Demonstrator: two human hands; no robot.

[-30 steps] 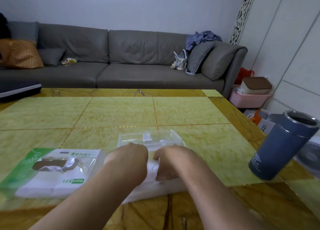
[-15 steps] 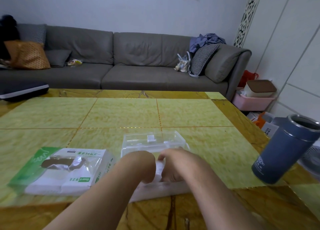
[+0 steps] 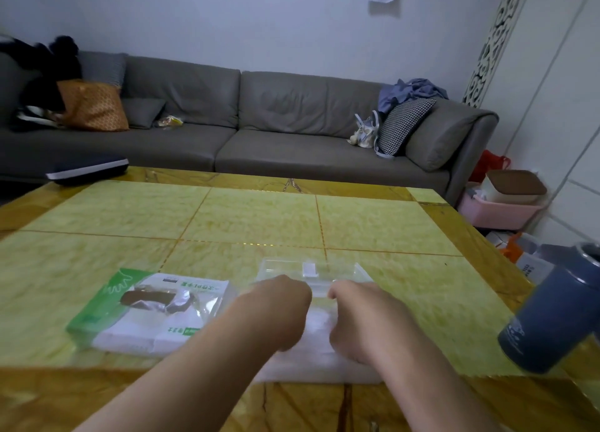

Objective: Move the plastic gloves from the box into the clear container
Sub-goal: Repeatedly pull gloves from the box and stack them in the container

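- The white plastic gloves [image 3: 319, 355] are seen stacked in the clear container [image 3: 311, 274] near the table's [image 3: 227, 223] front edge.
- The left hand [image 3: 276, 311] and right hand [image 3: 360, 321] are curled into fists, pressed onto the stack.
- The green-and-white box [image 3: 146, 311] lies just left.
- A grey sofa [image 3: 259, 123] stands beyond.

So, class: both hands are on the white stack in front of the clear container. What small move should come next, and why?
Probably press the white glove stack down and forward into the clear container. Both the left hand and the right hand are closed over the stack, the container lies just beyond the knuckles, and the green-and-white box sits aside to the left.
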